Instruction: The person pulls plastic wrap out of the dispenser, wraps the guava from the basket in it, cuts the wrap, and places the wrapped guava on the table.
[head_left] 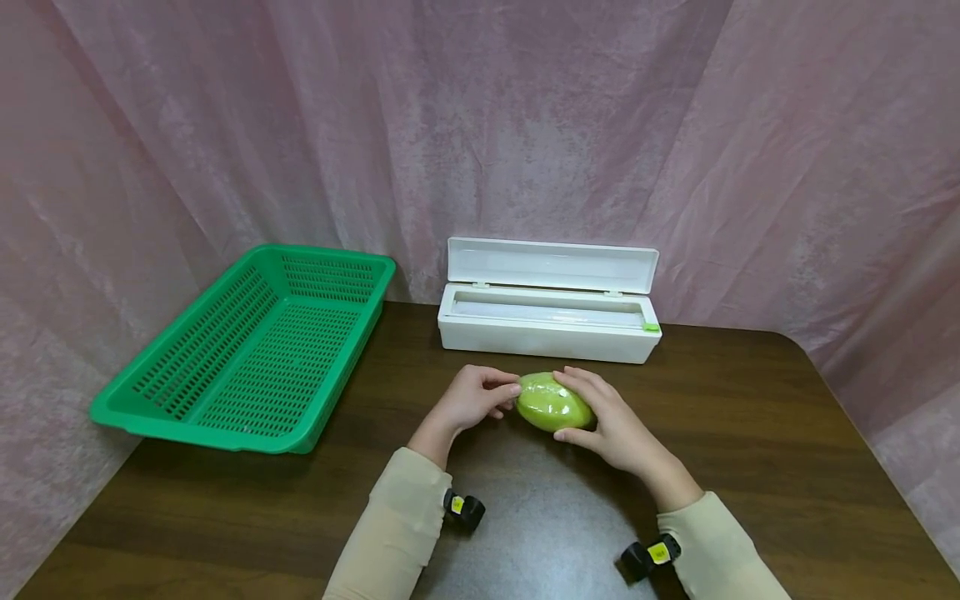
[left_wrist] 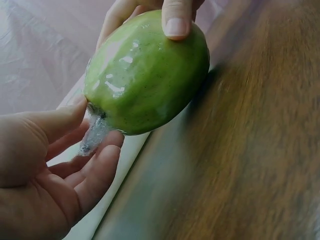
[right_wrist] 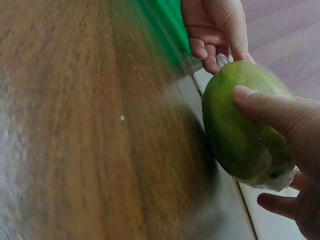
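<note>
A green papaya (head_left: 553, 402), oval and glossy under clear plastic wrap, is held over the table between the two hands. My right hand (head_left: 617, 422) grips its right part, thumb on the near side and fingers on the far side. At the left end, a short twisted tail of plastic wrap (left_wrist: 95, 135) sticks out by the stem. My left hand (head_left: 474, 402) has its thumb and fingers curled about this tail. In the right wrist view, more bunched plastic wrap (right_wrist: 280, 181) shows at the papaya's other end, beside my right fingers.
Behind the hands stands a white plastic-wrap dispenser box (head_left: 543, 337), its lid raised and a roll (head_left: 547, 313) inside. A green slotted basket (head_left: 300, 442) sits at the left of the brown wooden table (head_left: 780, 433). A pink curtain (head_left: 540, 125) hangs behind.
</note>
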